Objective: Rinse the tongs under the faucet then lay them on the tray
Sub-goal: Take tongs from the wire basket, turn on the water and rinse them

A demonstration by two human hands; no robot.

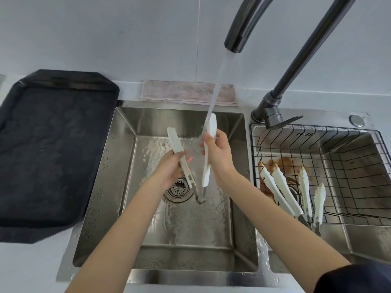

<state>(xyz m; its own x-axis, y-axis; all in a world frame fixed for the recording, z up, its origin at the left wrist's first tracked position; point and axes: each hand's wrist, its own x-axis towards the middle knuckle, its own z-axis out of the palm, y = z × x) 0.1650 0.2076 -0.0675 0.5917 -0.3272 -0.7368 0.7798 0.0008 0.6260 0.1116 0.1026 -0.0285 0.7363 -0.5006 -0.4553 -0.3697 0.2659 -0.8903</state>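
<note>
White tongs (206,170) are held spread open over the steel sink (124,157), hinge end pointing down toward me. My left hand (172,169) grips the left arm of the tongs. My right hand (218,153) grips the right arm, whose tip sits in the water stream (218,85) falling from the black faucet (239,30). A black tray (55,144) lies empty on the counter left of the sink.
A wire rack (338,161) in the right basin holds two more white tongs (281,191) with brown-stained tips. The drain strainer (179,190) sits below my left hand. A pink cloth (182,93) lies behind the sink. The faucet handle (283,121) points right.
</note>
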